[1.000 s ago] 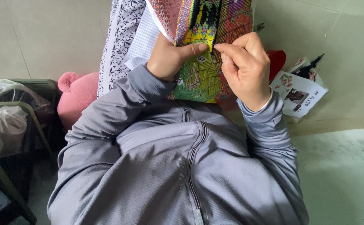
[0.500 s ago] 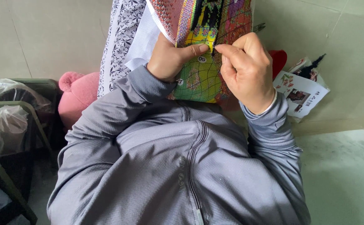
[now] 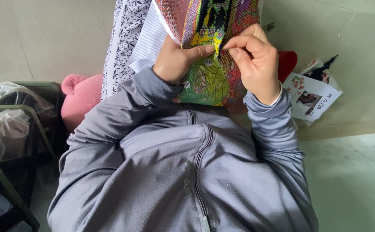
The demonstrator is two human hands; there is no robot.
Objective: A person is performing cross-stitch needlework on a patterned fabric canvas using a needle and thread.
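A colourful cross-stitch canvas [image 3: 213, 81] with green, yellow, pink and black patches hangs in front of my chest. My left hand [image 3: 176, 60] grips its folded edge from the left, thumb pressed flat across the yellow part. My right hand [image 3: 254, 60] pinches its thumb and forefinger together at the stitched surface, just right of my left thumb. Whatever it pinches is too small to make out. The white unstitched backing [image 3: 151, 38] folds over behind my left hand. Both arms wear grey sleeves.
A black-and-white patterned cloth [image 3: 120, 38] hangs at the upper left. A pink plush toy [image 3: 80, 101] sits at the left beside a dark green rack [image 3: 11, 141] holding plastic bags. Printed paper sheets [image 3: 312, 96] and a red item [image 3: 287, 64] lie on the tiled floor at right.
My right hand has shifted slightly up along the canvas, fingers still pinched. My left hand keeps its grip with the thumb in about the same place.
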